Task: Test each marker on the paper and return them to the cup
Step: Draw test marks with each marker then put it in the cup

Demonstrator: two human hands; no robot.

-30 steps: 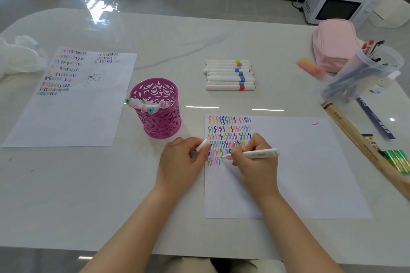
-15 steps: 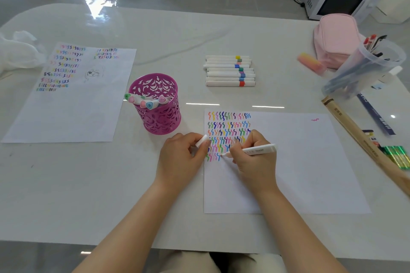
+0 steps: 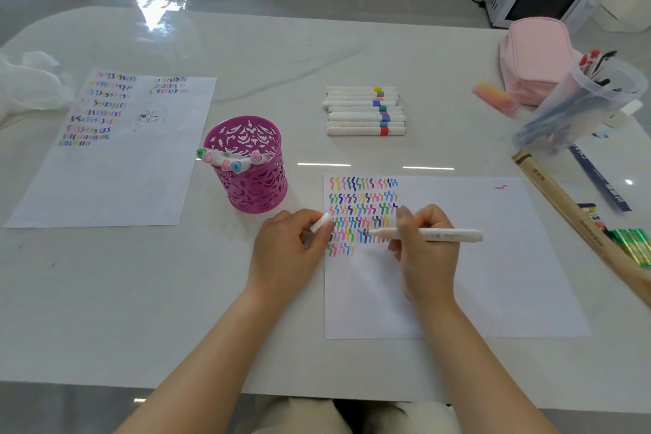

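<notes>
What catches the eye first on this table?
The right hand holds a white marker, tip at rows of colourful squiggles on the paper, while the left hand pinches a white cap. A magenta cut-out cup stands left of it; a row of markers lies beyond.

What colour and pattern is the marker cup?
The cup is magenta, its wall pierced with a leaf-like cut-out pattern; head view, the only one.

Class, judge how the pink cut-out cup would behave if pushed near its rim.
The pink cup probably feels light: its wall is pierced all over. It may tip toward the markers leaning on one rim. On the glossy table it would likely slide.
</notes>
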